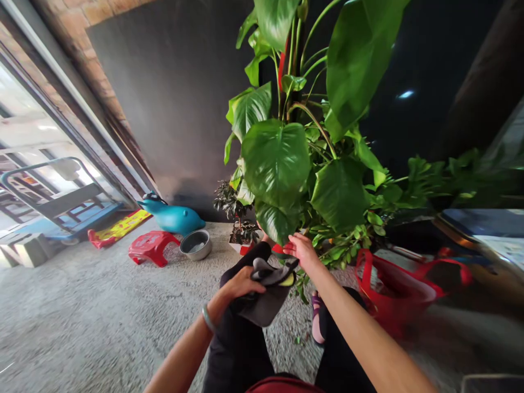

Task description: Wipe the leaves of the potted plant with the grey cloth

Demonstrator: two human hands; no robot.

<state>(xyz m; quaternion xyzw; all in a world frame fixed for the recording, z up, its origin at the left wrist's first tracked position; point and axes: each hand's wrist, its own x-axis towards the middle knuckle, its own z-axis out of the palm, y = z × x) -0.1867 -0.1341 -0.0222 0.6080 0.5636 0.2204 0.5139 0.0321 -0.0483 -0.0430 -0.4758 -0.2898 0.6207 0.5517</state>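
Observation:
My left hand [244, 283] is closed round a crumpled dark grey cloth [266, 303] with a yellow-green patch, held above my knees. My right hand [303, 252] is at the lower tip of a large green leaf [278, 221], with thumb and fingers drawn together on its edge. A corner of the cloth reaches up just beside the right fingers; whether it touches them is hard to see. The leaf belongs to a tall broad-leaved potted plant [276, 161] in front of me. Its pot is mostly hidden by leaves and hands.
A small potted plant [241, 236] stands left of the big one. Further left are a metal bowl [196, 245], a red stool [153, 246], a blue animal toy [178, 218] and a platform trolley [69, 213]. A red bag [393, 295] sits on the right. A dark board [176, 98] rises behind.

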